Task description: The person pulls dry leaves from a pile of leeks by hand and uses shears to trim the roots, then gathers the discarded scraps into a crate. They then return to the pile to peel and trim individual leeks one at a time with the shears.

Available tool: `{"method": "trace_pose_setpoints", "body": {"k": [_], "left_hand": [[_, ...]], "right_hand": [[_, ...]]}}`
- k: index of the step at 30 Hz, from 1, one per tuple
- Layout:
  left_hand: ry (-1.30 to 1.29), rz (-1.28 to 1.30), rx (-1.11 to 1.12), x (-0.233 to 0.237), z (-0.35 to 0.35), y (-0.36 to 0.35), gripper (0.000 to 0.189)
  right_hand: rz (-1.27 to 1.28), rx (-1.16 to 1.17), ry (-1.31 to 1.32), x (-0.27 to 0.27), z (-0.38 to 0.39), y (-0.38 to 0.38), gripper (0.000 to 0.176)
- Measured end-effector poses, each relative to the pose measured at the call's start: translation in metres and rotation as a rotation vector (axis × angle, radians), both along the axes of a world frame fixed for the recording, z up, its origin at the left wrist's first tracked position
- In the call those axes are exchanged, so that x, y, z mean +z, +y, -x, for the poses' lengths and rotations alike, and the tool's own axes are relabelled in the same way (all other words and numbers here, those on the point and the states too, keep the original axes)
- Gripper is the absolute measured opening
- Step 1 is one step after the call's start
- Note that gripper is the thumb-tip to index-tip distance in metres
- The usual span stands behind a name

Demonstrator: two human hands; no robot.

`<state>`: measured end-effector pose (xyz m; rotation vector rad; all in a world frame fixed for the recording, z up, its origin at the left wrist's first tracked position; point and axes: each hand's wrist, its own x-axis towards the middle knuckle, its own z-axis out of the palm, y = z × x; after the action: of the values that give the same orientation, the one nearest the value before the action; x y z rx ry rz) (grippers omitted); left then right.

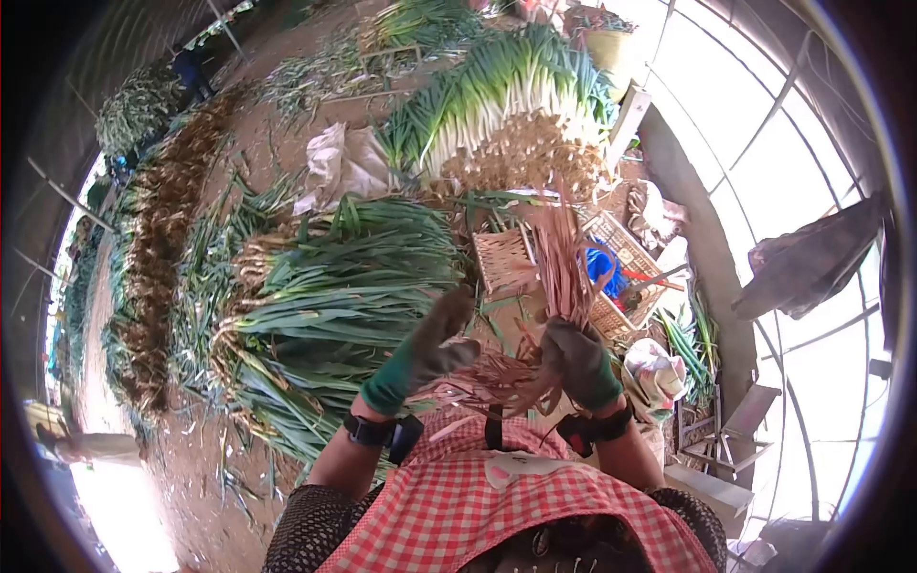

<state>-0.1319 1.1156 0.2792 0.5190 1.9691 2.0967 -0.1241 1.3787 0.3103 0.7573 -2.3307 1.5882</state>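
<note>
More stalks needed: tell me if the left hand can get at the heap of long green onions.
Probably yes: the left hand is right beside the heap of long green onions, nothing between.

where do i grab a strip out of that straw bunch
Probably low down, just above the right hand, where the straw bunch is pinched tight; higher up, its strands fan out loose. Come from the left side with the left hand, which is right beside it.
</note>
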Motion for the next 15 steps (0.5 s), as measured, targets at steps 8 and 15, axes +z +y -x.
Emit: {"method": "trace_pose_setpoints", "body": {"k": [8,15], "left_hand": [[-0.161,-0.078,-0.226,0.057,0.019,0.121,0.053],[-0.272,-0.344,-0.057,0.063,0.061,0.160,0.027]], "right_hand": [[0.933,0.120,-0.759,0.051,0.046,0.003,0.020],[0.885,0.228,-0.672,0.053,0.085,0.068,0.049]]}}
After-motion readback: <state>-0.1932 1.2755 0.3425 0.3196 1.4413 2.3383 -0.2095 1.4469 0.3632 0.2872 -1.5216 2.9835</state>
